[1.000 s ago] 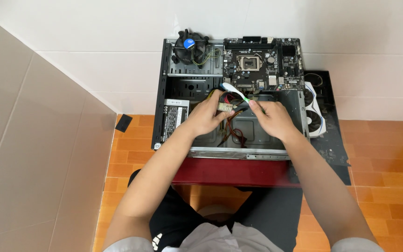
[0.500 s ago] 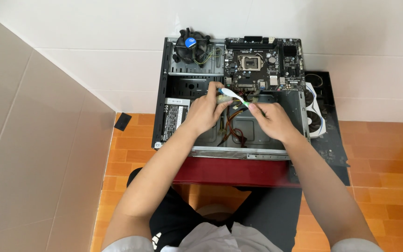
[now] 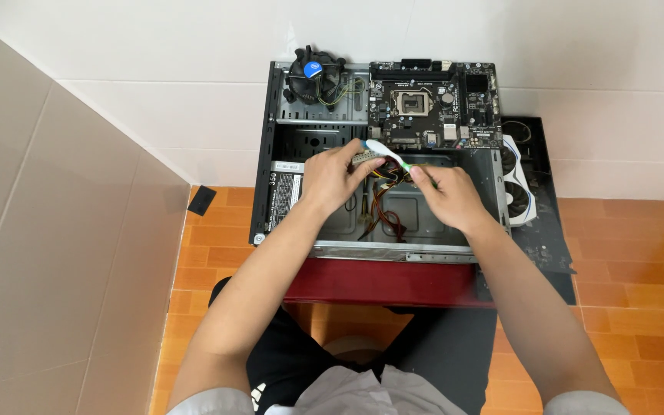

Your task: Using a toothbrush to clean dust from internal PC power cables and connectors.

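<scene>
Over the open computer case (image 3: 293, 223), near its middle, the left hand (image 3: 332, 175) has its grip clamped on a cable connector (image 3: 363, 159). The right hand (image 3: 449, 196) pinches a white-and-green toothbrush (image 3: 390, 156), its head touching the connector.

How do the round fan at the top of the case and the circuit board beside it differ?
The cooler fan is round, with a blue centre and splayed black fins; the motherboard is flat, rectangular and dark, with a square metal socket in its middle. The fan is much smaller than the board. Thin wires trail from the fan; none show from the board. Both rest on the open case's top end, untouched by either hand.
</scene>
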